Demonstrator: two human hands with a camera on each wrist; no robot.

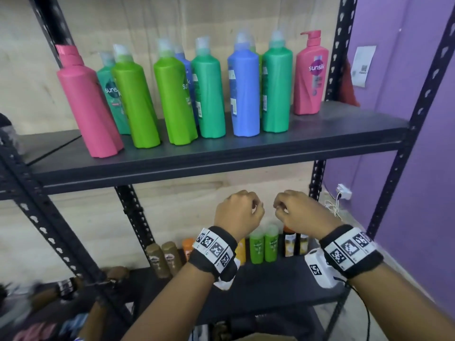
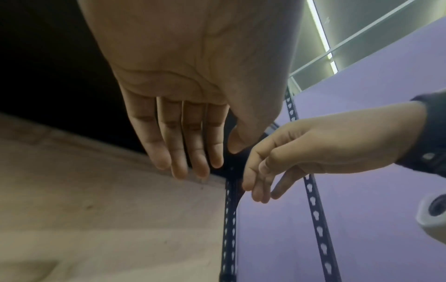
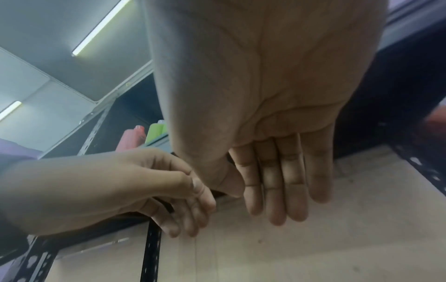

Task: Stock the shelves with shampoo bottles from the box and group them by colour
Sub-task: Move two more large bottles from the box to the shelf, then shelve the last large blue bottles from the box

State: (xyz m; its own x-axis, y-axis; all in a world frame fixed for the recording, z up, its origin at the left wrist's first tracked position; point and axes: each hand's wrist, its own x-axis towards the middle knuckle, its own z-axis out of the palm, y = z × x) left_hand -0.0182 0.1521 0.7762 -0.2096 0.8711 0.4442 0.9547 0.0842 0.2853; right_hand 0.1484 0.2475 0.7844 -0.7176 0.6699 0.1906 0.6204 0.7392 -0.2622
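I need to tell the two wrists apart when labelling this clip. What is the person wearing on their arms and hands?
The hands, left and right, are bare, with no sleeves. Each wrist has a black band carrying white square-patterned tags: left band, right band. A white camera unit with a black cable hangs under the right wrist.

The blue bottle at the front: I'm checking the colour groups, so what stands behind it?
Behind the blue bottle, a strip of green bottle shows at its right shoulder. The rest is covered, so its label cannot be seen.
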